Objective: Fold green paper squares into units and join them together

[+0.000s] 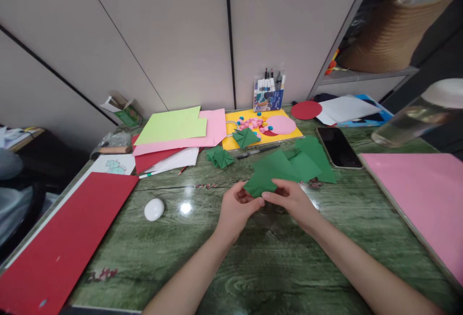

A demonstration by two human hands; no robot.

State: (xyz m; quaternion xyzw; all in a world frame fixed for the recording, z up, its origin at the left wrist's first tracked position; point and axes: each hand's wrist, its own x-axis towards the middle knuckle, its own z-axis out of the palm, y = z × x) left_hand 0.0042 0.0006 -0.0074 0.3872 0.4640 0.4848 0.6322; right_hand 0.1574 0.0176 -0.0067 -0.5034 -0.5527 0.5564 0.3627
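Between my two hands is a folded piece of green paper (pixel 259 184), held up a little above the table. My left hand (pixel 237 209) pinches its left side, thumb along the lower edge. On the other side, the thumb and fingers of my right hand (pixel 292 203) grip its right corner. Just behind lie loose green paper sheets (pixel 314 158), overlapping each other. Folded green paper shapes (pixel 219 157) rest farther back to the left, and another folded green shape (pixel 246 137) sits partly on a yellow sheet (pixel 227 142).
A phone (pixel 339 147) and a clear bottle (pixel 401 119) stand to the right, near pink sheets (pixel 419 189). Red card (pixel 72 238) and a white round object (pixel 154 209) are at left. A marker box (pixel 268 95) stands by the wall. A pen (pixel 257 151) lies mid-table.
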